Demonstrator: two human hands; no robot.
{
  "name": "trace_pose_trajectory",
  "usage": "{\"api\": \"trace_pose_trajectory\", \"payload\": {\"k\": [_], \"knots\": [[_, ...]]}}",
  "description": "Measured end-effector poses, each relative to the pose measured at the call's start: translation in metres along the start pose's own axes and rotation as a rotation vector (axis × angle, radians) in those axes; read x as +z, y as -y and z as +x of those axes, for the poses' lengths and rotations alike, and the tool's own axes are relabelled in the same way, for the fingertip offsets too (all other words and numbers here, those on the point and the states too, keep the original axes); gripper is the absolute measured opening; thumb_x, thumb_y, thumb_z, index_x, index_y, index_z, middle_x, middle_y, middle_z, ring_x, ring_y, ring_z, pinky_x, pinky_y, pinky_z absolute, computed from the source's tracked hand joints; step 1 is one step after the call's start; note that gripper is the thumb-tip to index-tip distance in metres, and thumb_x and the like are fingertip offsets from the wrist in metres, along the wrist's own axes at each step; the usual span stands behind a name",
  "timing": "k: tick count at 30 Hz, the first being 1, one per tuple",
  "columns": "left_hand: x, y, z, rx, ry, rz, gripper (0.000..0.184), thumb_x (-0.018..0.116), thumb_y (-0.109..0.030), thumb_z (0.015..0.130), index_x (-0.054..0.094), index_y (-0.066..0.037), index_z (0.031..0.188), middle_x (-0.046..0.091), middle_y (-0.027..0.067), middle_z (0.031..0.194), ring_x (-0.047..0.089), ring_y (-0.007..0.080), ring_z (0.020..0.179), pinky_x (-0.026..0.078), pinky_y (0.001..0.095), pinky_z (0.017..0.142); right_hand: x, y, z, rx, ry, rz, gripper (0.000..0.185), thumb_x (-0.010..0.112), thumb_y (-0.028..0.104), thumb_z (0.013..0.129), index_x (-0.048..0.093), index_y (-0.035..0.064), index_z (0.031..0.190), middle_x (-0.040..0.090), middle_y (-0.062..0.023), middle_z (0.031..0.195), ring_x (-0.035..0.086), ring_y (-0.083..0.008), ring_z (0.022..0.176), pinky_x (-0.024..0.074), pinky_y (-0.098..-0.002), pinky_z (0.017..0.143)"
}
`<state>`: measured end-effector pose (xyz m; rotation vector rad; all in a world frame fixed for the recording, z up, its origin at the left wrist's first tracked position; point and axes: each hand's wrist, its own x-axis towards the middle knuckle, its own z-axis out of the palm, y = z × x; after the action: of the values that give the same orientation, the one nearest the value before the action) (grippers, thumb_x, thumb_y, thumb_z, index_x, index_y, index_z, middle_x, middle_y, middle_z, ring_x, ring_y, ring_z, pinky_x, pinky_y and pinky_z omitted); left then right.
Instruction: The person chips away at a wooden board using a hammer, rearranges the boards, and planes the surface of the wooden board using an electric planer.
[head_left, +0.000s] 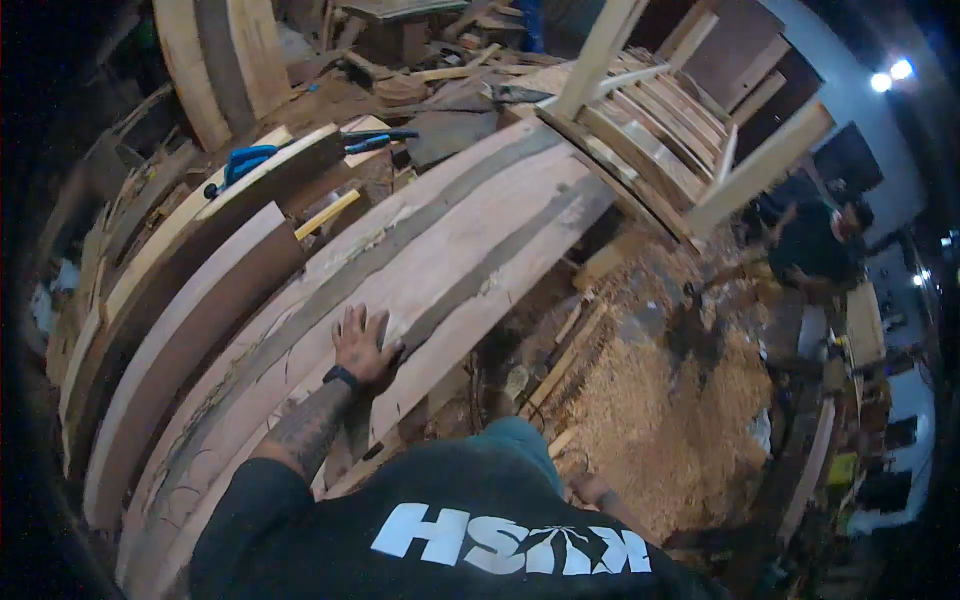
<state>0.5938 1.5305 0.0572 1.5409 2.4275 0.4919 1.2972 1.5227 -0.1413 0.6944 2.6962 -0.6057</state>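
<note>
My left hand (362, 345), with a dark band on its wrist, lies flat with spread fingers on a wide wooden slab (465, 245). Dark grey strips run along the slab's length, with rough light edges beside them. Low by my body, my right hand (584, 487) shows only in part. Its fingers are mostly hidden, so whether it holds anything cannot be made out. A teal cloth-like shape (520, 440) lies between my shirt and the slab.
Curved boards (190, 350) stand left of the slab, with a blue clamp (245, 165) on one. A slatted wooden frame (660, 135) stands at the slab's far end. Sawdust (670, 420) covers the floor at right. Another person (815, 245) is at the far right.
</note>
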Motion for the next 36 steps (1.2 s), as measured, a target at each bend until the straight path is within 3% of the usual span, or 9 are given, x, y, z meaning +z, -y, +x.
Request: {"api": "trace_pose_trajectory", "payload": {"k": [8, 13, 15, 18, 19, 23, 26, 32, 36], "knots": [[0.01, 0.002, 0.011, -0.079, 0.089, 0.088, 0.077, 0.071, -0.059, 0.088, 0.052, -0.019, 0.152, 0.037, 0.0243, 0.16, 0.021, 0.0475, 0.156, 0.011, 0.0649, 0.125, -0.174, -0.217, 0.2, -0.014, 0.42, 0.262, 0.034, 0.066, 0.042, 0.096, 0.074, 0.0147, 0.114, 0.077, -0.0104, 0.104, 0.073, -0.0308, 0.093, 0.0576, -0.045, 0.084], [-0.008, -0.016, 0.025, -0.178, 0.115, -0.06, 0.079, 0.075, -0.06, 0.084, 0.053, -0.022, 0.15, 0.038, 0.0253, 0.16, 0.02, 0.0486, 0.155, 0.011, 0.0641, 0.125, -0.29, -0.364, 0.356, -0.687, 0.162, 0.12, 0.039, 0.067, 0.049, 0.095, 0.076, 0.013, 0.107, 0.078, -0.0085, 0.1, 0.073, -0.0275, 0.09, 0.0573, -0.043, 0.082], [0.019, -0.024, 0.026, -0.366, -0.018, -0.029, 0.081, 0.075, -0.058, 0.084, 0.05, -0.021, 0.152, 0.035, 0.0241, 0.161, 0.021, 0.0473, 0.155, 0.012, 0.0645, 0.124, -0.429, -0.28, 0.371, -0.126, 0.431, 0.191, 0.034, 0.069, 0.042, 0.096, 0.075, 0.0095, 0.105, 0.076, -0.008, 0.096, 0.072, -0.0247, 0.088, 0.0572, -0.0416, 0.081], [0.036, -0.047, 0.043, -0.546, -0.157, 0.037, 0.082, 0.071, -0.06, 0.086, 0.046, -0.022, 0.155, 0.034, 0.0273, 0.161, 0.018, 0.0491, 0.155, 0.01, 0.0682, 0.123, -0.55, -0.188, 0.382, 0.261, 0.537, 0.409, 0.028, 0.07, 0.033, 0.098, 0.073, 0.0049, 0.102, 0.074, -0.0067, 0.09, 0.071, -0.0202, 0.085, 0.0569, -0.0396, 0.08], [0.038, -0.054, 0.05, -0.598, -0.193, 0.059, 0.083, 0.07, -0.061, 0.087, 0.045, -0.023, 0.156, 0.034, 0.0292, 0.161, 0.016, 0.0503, 0.156, 0.009, 0.07, 0.123, -0.535, -0.214, 0.403, 0.235, 0.569, 0.429, 0.044, 0.069, 0.05, 0.098, 0.075, 0.0072, 0.108, 0.077, -0.0111, 0.101, 0.072, -0.0231, 0.095, 0.0567, -0.0394, 0.083], [0.021, -0.058, 0.099, -0.766, -0.213, 0.005, 0.086, 0.062, -0.064, 0.092, 0.034, -0.025, 0.163, 0.022, 0.0302, 0.168, 0.012, 0.0497, 0.158, 0.007, 0.0709, 0.122, -0.604, -0.159, 0.461, 0.187, 0.363, 0.424, 0.021, 0.073, 0.027, 0.1, 0.072, 0.006, 0.104, 0.069, -0.0028, 0.085, 0.063, -0.0125, 0.077, 0.051, -0.0302, 0.067], [0.028, -0.015, 0.129, -0.862, -0.433, 0.158, 0.081, 0.058, -0.062, 0.096, 0.033, -0.025, 0.163, 0.018, 0.0284, 0.17, 0.012, 0.0475, 0.159, 0.008, 0.07, 0.123, -0.667, -0.104, 0.54, -0.004, 0.368, 0.503, 0.035, 0.075, 0.036, 0.098, 0.07, 0.0023, 0.103, 0.07, -0.0045, 0.088, 0.063, -0.0139, 0.082, 0.0519, -0.0323, 0.077], [-0.001, -0.019, 0.156, -1.086, -0.345, 0.09, 0.072, 0.057, -0.059, 0.1, 0.038, -0.026, 0.161, 0.018, 0.0229, 0.172, 0.011, 0.0442, 0.16, 0.007, 0.0684, 0.124, -0.731, 0.014, 0.751, -0.39, 0.352, 0.63, 0.028, 0.079, 0.026, 0.096, 0.069, 0.0021, 0.106, 0.067, -0.0029, 0.089, 0.06, -0.0103, 0.082, 0.0514, -0.0301, 0.077], [0.005, -0.014, 0.165, -1.164, -0.274, 0.092, 0.076, 0.064, -0.058, 0.096, 0.04, -0.026, 0.161, 0.02, 0.023, 0.171, 0.012, 0.0438, 0.159, 0.005, 0.0671, 0.125, -0.719, 0.112, 0.9, -0.832, 0.124, 0.208, 0.05, 0.083, 0.039, 0.089, 0.069, 0.0019, 0.118, 0.074, -0.0104, 0.1, 0.069, -0.0215, 0.088, 0.0551, -0.0381, 0.08]]}}
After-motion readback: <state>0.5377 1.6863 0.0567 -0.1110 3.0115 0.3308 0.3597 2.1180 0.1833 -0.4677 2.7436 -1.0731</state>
